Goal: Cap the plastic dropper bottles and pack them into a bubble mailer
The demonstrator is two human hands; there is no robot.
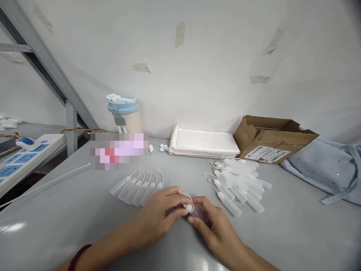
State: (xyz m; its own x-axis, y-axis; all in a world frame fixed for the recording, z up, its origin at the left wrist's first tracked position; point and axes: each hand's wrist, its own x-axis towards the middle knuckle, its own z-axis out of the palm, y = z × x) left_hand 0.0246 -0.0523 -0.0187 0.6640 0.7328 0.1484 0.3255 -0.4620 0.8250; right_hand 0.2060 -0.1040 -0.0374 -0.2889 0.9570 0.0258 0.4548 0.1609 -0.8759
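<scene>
Low over the grey table, both hands hold one small translucent squeeze bottle (200, 213) with a white cap and a thin strap. My left hand (166, 210) is closed, its thumb and fingers pinching the white cap (188, 207). The bottle's body lies in the grip of my right hand (214, 224), fingers on one side and thumb on the other. Left of the hands, a row of similar bottles (137, 192) lies side by side, straps pointing away. To the right is a loose pile of more such bottles (239, 180).
Along the wall stand a blue-lidded cup (128, 114), a stack of white padded envelopes (207, 141) and an open cardboard box (275, 139). Small white pieces (162, 147) lie near the envelopes. Blue-grey cloth (329, 165) is at right, a power strip (28, 156) at left.
</scene>
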